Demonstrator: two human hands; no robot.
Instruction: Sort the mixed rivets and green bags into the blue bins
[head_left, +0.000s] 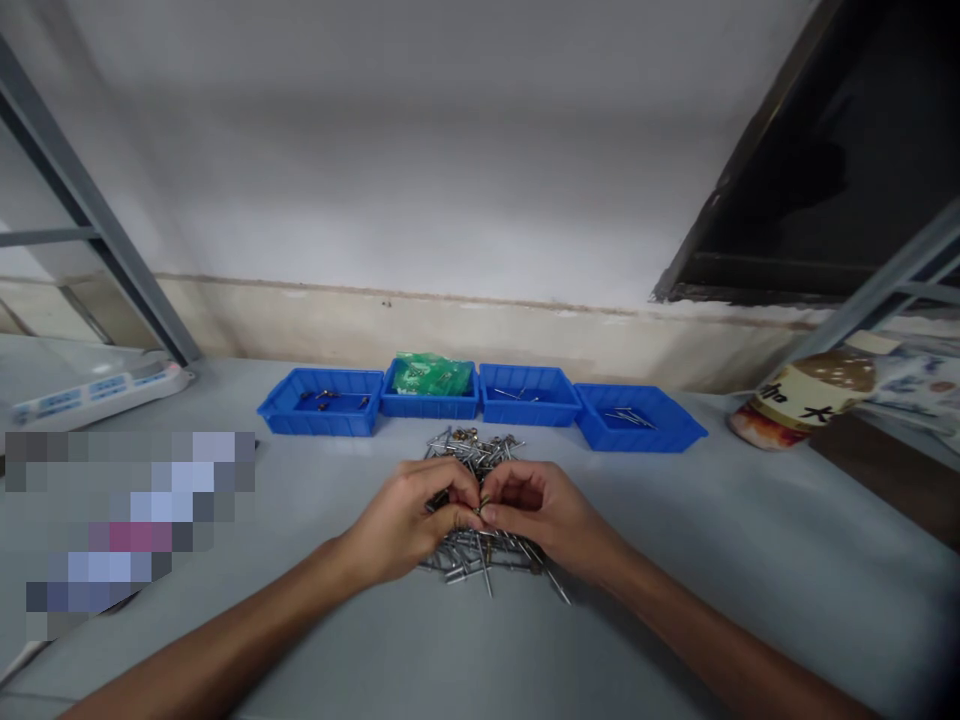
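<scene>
Fingertips of my left hand [424, 510] and my right hand [540, 505] meet over a pile of metal fasteners [469, 575]. Both hands are closed in a pinch on a small brass-coloured fastener [482, 505]; the fingers cover most of it, so its exact kind is hidden. Long silver pins, which look like blind rivets, make up much of the pile, with a few brassy pieces among them. Part of the pile lies hidden under my hands.
Behind the pile stand four blue bins in a row: one with brassy fasteners [322, 420], one with a green packet [433, 375], and two with silver pins [529, 410] [637, 435]. A labelled bottle [806, 395] stands right; a power strip [101, 390] lies left, beyond a blurred-out object.
</scene>
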